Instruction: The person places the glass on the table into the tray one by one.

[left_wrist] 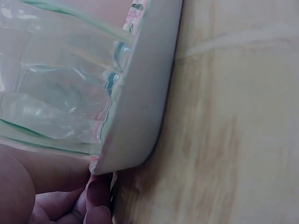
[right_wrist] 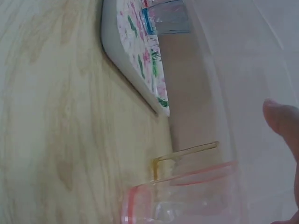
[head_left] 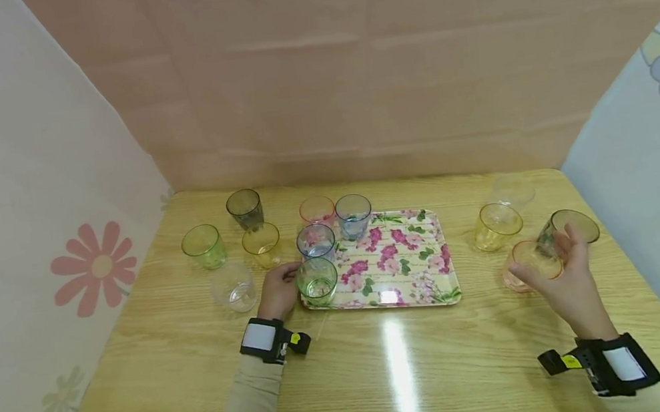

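"At the desk's [head_left: 347,372] near side: hands?"

"Left hand [head_left: 279,290], 1: fingers pinching the tray's [head_left: 393,263] near-left corner. Right hand [head_left: 570,281], 1: thumb and fingers spread wide, apparently holding nothing."

"Pink glass [head_left: 530,255], 1?"

"Upright on the desk, just ahead and left of the right hand's palm, thumb overlapping its outline; contact cannot be told. Right hand nearer, left well apart."

"Tray, 1?"

"Floral, between the hands, long axis left to right; 4 glasses [head_left: 316,242] at its left end."

"Farther?"

"Yellow glass [head_left: 497,228], 1, behind the pink; clear glass [head_left: 511,190], 1, behind that."
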`<state>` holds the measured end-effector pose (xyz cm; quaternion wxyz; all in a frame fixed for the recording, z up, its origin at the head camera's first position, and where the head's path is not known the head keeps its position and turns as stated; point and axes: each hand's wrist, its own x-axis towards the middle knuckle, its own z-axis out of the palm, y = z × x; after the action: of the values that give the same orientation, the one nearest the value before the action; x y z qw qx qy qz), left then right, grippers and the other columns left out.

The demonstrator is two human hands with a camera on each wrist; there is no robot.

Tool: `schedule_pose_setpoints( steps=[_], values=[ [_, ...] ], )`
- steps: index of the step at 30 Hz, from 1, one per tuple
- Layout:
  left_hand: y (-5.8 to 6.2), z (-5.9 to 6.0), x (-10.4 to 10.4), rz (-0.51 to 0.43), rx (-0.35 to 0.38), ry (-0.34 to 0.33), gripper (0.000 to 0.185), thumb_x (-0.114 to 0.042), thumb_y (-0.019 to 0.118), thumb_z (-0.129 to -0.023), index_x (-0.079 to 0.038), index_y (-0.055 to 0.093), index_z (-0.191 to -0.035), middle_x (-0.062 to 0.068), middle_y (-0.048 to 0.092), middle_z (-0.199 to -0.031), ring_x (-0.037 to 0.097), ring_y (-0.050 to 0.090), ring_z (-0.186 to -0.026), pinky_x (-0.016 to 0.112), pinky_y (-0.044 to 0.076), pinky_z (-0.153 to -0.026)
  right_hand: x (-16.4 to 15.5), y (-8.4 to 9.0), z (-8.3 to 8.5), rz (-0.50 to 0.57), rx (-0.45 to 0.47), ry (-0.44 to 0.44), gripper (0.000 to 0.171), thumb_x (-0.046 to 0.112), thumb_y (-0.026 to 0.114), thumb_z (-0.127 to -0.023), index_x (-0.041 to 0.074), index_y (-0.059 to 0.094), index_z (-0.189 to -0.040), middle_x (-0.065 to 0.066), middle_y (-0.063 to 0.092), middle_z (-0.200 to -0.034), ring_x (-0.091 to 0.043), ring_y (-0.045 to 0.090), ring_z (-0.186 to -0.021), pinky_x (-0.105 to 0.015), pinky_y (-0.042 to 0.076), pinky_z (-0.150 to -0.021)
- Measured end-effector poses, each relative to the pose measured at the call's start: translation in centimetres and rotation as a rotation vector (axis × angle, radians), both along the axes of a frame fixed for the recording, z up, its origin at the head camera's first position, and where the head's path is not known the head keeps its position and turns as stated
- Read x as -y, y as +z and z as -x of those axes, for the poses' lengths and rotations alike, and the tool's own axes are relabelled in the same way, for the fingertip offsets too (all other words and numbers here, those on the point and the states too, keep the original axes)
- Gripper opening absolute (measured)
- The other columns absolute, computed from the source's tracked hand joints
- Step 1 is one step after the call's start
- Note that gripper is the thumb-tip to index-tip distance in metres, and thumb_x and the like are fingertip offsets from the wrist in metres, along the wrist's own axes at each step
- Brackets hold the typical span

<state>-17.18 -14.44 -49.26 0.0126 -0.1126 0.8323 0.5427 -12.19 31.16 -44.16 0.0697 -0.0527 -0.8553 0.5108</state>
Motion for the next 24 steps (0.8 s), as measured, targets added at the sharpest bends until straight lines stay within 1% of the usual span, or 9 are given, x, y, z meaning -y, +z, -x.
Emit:
schedule_pose_setpoints(
  steps=[2,3,4,5,7,12,16,20,24],
  values=[
    [0.0,0.0,0.0,-0.009,-0.004,0.003,0.027,-0.001,0.058,-0.100,0.006,0.069,-0.125,0.020,0.067,-0.112,0.032,0.062,-0.106,0.045,0.051,-0.093,-0.3,-0.6,0.1,-0.017,0.044,0.010,0.112,0.021,0.071,-0.097,0.024,-0.022,-0.160,-0.027,-0.006,-0.166,-0.043,-0.002,-0.153,-0.046,0.023,-0.121],
    [0.0,-0.1,0.0,-0.014,-0.005,0.003,0.027,-0.001,0.059,-0.100,0.006,0.068,-0.125,0.021,0.067,-0.112,0.033,0.062,-0.107,0.046,0.051,-0.094,-0.5,-0.9,0.1,-0.015,0.060,0.018,0.113,0.020,0.071,-0.097,0.023,-0.024,-0.159,-0.029,-0.007,-0.165,-0.047,-0.001,-0.152,-0.035,0.032,-0.117],
    [0.0,-0.1,0.0,-0.017,-0.007,0.003,0.027,-0.002,0.059,-0.100,0.006,0.068,-0.125,0.021,0.068,-0.112,0.033,0.063,-0.107,0.046,0.051,-0.094,-0.6,-1.2,0.2,-0.012,0.075,0.022,0.115,0.019,0.071,-0.097,0.022,-0.026,-0.158,-0.032,-0.006,-0.164,-0.050,0.001,-0.150,-0.023,0.039,-0.108],
    [-0.1,-0.1,0.0,-0.018,-0.007,0.003,0.027,-0.002,0.059,-0.100,0.007,0.068,-0.124,0.021,0.068,-0.112,0.033,0.063,-0.107,0.046,0.051,-0.095,-0.7,-1.4,0.2,-0.008,0.090,0.027,0.116,0.019,0.071,-0.098,0.020,-0.028,-0.157,-0.034,-0.006,-0.163,-0.054,0.003,-0.149,-0.013,0.042,-0.096],
    [-0.1,0.0,0.0,-0.013,-0.006,0.003,0.027,0.000,0.058,-0.100,0.006,0.068,-0.124,0.021,0.068,-0.112,0.033,0.063,-0.107,0.046,0.051,-0.094,-1.0,-1.9,0.4,0.020,0.111,0.040,0.118,0.016,0.071,-0.097,0.019,-0.031,-0.156,-0.037,-0.005,-0.161,-0.059,0.007,-0.146,-0.002,0.038,-0.075],
    [0.0,0.0,0.0,-0.005,0.003,0.005,0.028,0.000,0.056,-0.100,0.005,0.069,-0.125,0.019,0.068,-0.113,0.032,0.062,-0.107,0.046,0.051,-0.094,-1.1,-2.4,0.5,0.048,0.151,0.030,0.117,0.015,0.071,-0.097,0.013,-0.031,-0.155,-0.040,0.003,-0.160,-0.061,0.017,-0.141,-0.001,0.038,-0.074],
    [0.1,0.0,-0.1,-0.002,0.004,0.006,0.029,0.002,0.055,-0.100,0.005,0.068,-0.125,0.020,0.067,-0.113,0.033,0.062,-0.108,0.046,0.051,-0.095,-1.1,-2.6,0.4,0.001,0.153,0.009,0.107,0.020,0.069,-0.098,0.002,-0.018,-0.158,-0.041,0.012,-0.158,-0.058,0.025,-0.137,0.000,0.039,-0.073],
    [0.0,0.0,-0.1,0.002,-0.001,0.001,0.030,0.006,0.052,-0.100,0.006,0.068,-0.125,0.021,0.067,-0.113,0.033,0.061,-0.108,0.046,0.050,-0.094,-1.0,-2.9,0.1,-0.073,0.130,-0.020,0.097,0.025,0.070,-0.099,-0.005,0.000,-0.159,-0.039,0.024,-0.155,-0.051,0.033,-0.133,-0.001,0.038,-0.074],
    [0.1,-0.1,0.0,-0.002,-0.007,0.003,0.029,0.004,0.053,-0.100,0.007,0.068,-0.125,0.021,0.067,-0.112,0.033,0.061,-0.107,0.046,0.050,-0.094,-0.9,-3.0,-0.1,-0.083,0.123,-0.036,0.093,0.027,0.070,-0.099,-0.005,0.007,-0.159,-0.033,0.031,-0.150,-0.037,0.037,-0.129,-0.003,0.039,-0.075]
  ],
)
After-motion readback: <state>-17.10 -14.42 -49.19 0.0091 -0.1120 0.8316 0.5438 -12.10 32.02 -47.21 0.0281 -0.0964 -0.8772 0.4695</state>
